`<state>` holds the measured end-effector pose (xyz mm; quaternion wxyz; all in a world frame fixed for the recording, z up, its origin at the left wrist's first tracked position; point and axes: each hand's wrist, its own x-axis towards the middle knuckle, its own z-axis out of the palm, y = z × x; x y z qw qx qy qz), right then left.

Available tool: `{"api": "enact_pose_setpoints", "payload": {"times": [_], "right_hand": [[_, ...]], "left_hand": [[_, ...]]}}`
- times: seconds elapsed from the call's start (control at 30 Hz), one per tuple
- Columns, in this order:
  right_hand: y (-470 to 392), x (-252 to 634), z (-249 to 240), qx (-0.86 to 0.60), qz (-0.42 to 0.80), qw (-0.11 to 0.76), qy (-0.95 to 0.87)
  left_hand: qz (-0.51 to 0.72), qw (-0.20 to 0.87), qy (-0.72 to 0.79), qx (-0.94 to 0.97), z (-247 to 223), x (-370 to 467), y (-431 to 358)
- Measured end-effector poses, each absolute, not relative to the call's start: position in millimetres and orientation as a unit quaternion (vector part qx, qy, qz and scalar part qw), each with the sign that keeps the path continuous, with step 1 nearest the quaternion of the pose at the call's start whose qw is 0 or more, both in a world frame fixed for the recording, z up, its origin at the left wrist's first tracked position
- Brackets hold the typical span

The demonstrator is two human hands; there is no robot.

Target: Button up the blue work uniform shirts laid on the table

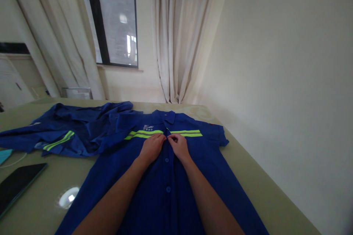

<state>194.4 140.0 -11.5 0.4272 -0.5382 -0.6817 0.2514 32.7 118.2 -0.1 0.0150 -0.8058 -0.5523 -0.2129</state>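
Observation:
A blue short-sleeved shirt [204,161] with yellow-green reflective stripes lies spread out, its collar at the far end. Both hands meet at its front placket, level with the chest stripe. My left hand [152,147] is closed, fingertips pinching the placket edge from the left. From the right, my right hand [178,146] pinches the same spot, thumb and forefinger together. The fingers hide whatever button may be there. Nearer me, a button [167,160] and a lower button [168,189] show on the placket.
A crumpled blue garment [82,128] with a reflective stripe lies at the left. On the table [68,176] are a dark tablet-like device [20,183] and a light-blue item [4,155]. A wall [289,80] borders the right side; curtains [176,36] hang behind.

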Motion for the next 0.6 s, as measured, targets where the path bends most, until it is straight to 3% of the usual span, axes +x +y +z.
{"api": "enact_pose_setpoints", "payload": {"times": [0.37,0.5,0.6], "right_hand": [[123.1,185.7,10.2,-0.607,0.186,0.321,-0.702],[128.8,171.3,15.8,-0.668,0.092,0.223,-0.704],[135.8,169.6,8.3,-0.666,0.082,0.247,-0.700]], "left_hand": [[-0.155,0.038,-0.583,-0.797,-27.4,34.0,64.9],[-0.145,0.041,-0.567,-0.810,-24.9,30.2,40.5],[-0.147,0.029,-0.568,-0.809,-13.9,27.8,38.9]]}}
